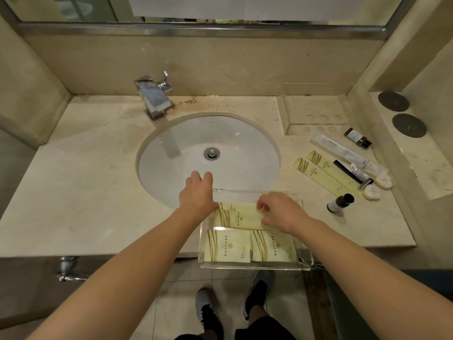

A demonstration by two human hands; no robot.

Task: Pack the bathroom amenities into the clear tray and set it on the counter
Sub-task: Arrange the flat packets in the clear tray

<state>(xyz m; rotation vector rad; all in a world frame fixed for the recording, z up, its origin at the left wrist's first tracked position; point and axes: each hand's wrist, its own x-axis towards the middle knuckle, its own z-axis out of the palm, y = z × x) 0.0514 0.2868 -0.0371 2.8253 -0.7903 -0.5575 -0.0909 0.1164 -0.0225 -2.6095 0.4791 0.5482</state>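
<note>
Beige marble tabletop (pixel 85 192) carries our tray (pixel 255 267) at its near edge, three packets (pixel 228 245) inside. Our right hand (pixel 282 212) pinches the rear packet; our left hand (pixel 196 192) rests loosely curled. Farther right, bottles (pixel 339 203), soaps (pixel 372 192), boxes (pixel 316 171) remain. Printing unreadable.

Both hands at clear tray (pixel 255 266), packets (pixel 229 245) inside.

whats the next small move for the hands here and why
Probably press the upper packet flat and let go, then reach for the long sachets on the counter. The right hand pinches that packet inside the clear tray, the left hand steadies the tray's edge, and most amenities sit outside.
</note>
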